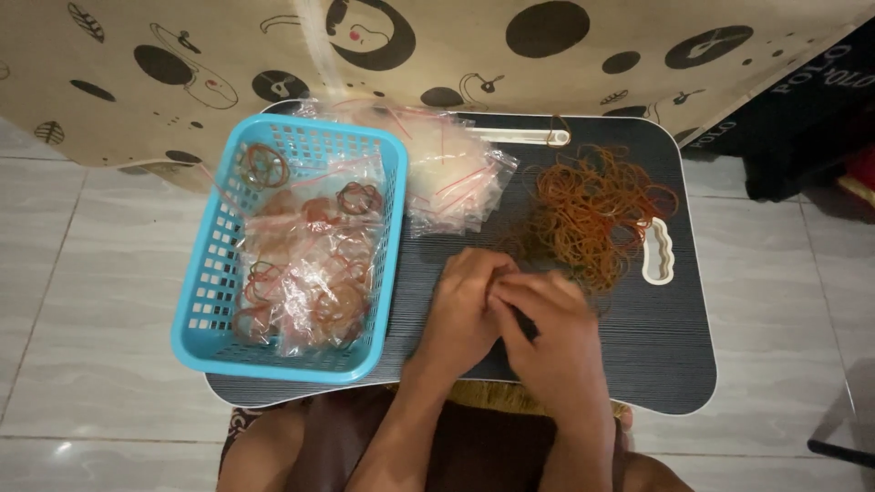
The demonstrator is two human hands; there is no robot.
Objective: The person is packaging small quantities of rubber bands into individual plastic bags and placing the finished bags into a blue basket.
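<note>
Left hand (462, 305) and right hand (547, 330) meet mid-worktop (670, 364), fingers pinched together; what they grip hidden, likely rubber bands. Loose band pile (597, 214) just beyond. Filled bags in blue basket (211, 273); empty bags (451, 173) behind. Judged: bunching bands; bagging needs steady pinch.

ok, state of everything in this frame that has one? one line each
Left hand: on the tray, fingers curled, touching the right hand; contents hidden.
Right hand: fingers bent against the left; grip cannot be told.
Blue plastic lattice basket: upright, filled with small clear bags of rubber bands.
Stack of empty clear zip bags: lying flat beside the basket.
Loose pile of orange-brown rubber bands: spread, unbagged.
Dark ribbed lap tray: level, bearing all of it.
</note>
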